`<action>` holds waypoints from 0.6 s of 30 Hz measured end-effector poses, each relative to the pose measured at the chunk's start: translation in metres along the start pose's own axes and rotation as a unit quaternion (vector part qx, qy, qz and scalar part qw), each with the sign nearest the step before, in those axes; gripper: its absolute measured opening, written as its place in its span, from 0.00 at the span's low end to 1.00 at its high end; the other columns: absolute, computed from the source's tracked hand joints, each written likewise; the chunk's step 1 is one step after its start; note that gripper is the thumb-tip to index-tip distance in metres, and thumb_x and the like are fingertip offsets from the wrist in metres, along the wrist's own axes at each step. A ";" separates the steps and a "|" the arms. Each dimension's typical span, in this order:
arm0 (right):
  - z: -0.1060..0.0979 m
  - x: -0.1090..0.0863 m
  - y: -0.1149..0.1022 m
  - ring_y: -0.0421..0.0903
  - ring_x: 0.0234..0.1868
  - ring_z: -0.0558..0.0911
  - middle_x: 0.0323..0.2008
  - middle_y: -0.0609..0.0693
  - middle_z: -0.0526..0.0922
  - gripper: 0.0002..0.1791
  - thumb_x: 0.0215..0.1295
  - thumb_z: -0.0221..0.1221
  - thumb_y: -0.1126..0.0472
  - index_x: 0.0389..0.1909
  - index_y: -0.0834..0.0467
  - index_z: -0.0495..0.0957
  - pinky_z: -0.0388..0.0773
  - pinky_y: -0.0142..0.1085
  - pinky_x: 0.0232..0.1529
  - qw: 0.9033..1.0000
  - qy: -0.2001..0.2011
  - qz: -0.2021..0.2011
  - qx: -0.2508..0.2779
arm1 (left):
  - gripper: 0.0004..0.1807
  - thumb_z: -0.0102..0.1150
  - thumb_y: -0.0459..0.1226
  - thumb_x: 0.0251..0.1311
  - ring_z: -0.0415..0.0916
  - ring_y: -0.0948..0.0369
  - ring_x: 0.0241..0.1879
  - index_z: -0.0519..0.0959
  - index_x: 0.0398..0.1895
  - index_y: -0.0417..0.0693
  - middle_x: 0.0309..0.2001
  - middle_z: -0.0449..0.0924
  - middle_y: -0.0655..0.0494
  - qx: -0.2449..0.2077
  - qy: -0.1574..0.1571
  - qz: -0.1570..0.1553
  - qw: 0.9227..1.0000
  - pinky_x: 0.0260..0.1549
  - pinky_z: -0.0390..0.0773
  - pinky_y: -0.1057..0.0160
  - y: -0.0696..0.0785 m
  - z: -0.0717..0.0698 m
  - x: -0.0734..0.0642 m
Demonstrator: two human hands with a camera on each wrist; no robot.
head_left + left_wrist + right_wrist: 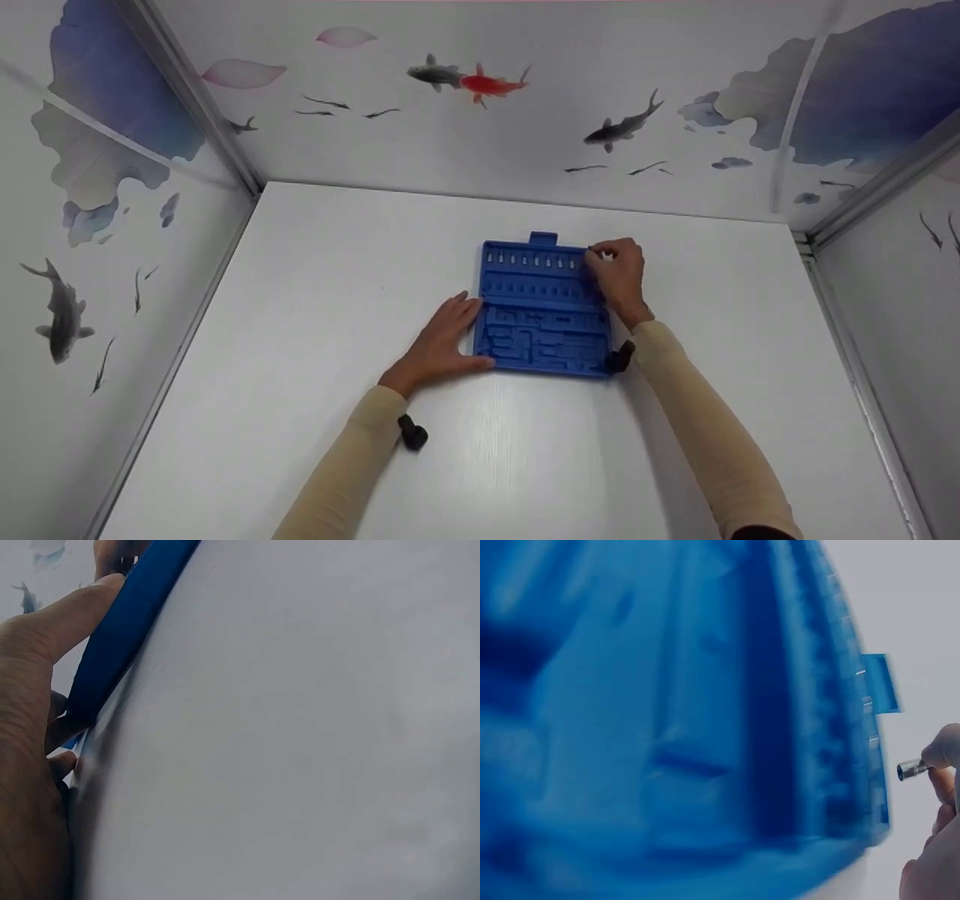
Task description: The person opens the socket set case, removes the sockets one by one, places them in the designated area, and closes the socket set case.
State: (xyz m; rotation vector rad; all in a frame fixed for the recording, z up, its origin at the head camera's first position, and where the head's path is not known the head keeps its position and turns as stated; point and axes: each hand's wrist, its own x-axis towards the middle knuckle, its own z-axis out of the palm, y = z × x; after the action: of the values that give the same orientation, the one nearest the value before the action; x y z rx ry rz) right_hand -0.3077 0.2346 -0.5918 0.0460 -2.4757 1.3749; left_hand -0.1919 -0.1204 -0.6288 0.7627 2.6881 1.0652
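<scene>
An open blue tool case [544,304] lies flat on the white table, its moulded slots facing up. A row of small silver sockets [524,260] stands along its far edge. My left hand [439,341] rests against the case's left side, fingers along that edge and a straight thumb at the near left corner. Above the far right corner, my right hand [622,277] pinches a small silver socket [911,769] between thumb and fingertips. In the right wrist view the socket's hollow end points toward the case. Most slots in the near half hold nothing.
The white table [337,262] extends around the case on all sides. Walls printed with fish [619,129] and petals enclose it at the back and both sides. A blue latch tab [543,238] sticks out from the case's far edge. Small black cameras [413,433] sit at both wrists.
</scene>
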 end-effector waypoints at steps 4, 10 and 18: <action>-0.015 -0.002 -0.007 0.62 0.52 0.77 0.47 0.62 0.83 0.09 0.70 0.70 0.66 0.46 0.67 0.90 0.67 0.42 0.56 1.000 0.015 -0.007 0.025 | 0.66 0.68 0.71 0.61 0.39 0.49 0.89 0.52 0.91 0.47 0.90 0.50 0.48 0.006 -0.003 -0.001 1.000 0.85 0.47 0.43 0.000 0.000 0.001; -0.046 -0.013 -0.008 0.54 0.53 0.79 0.49 0.57 0.87 0.09 0.71 0.72 0.61 0.46 0.63 0.91 0.69 0.37 0.53 0.999 0.014 0.011 0.032 | 0.66 0.69 0.71 0.60 0.39 0.50 0.90 0.52 0.91 0.48 0.90 0.49 0.50 -0.003 -0.003 -0.009 1.000 0.85 0.48 0.42 -0.001 0.001 0.001; -0.086 -0.035 0.007 0.44 0.45 0.83 0.44 0.57 0.91 0.10 0.73 0.71 0.60 0.44 0.64 0.91 0.76 0.33 0.48 0.997 0.006 0.064 0.035 | 0.66 0.68 0.72 0.60 0.38 0.51 0.90 0.52 0.91 0.49 0.90 0.48 0.51 -0.007 -0.002 -0.015 1.000 0.85 0.49 0.43 -0.001 0.002 0.000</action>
State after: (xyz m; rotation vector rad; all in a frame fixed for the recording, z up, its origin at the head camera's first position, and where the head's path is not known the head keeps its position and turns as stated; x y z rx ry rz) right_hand -0.2538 0.3058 -0.5647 -0.1076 -2.4576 1.5083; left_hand -0.1914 -0.1196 -0.6306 0.7182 2.6778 1.0719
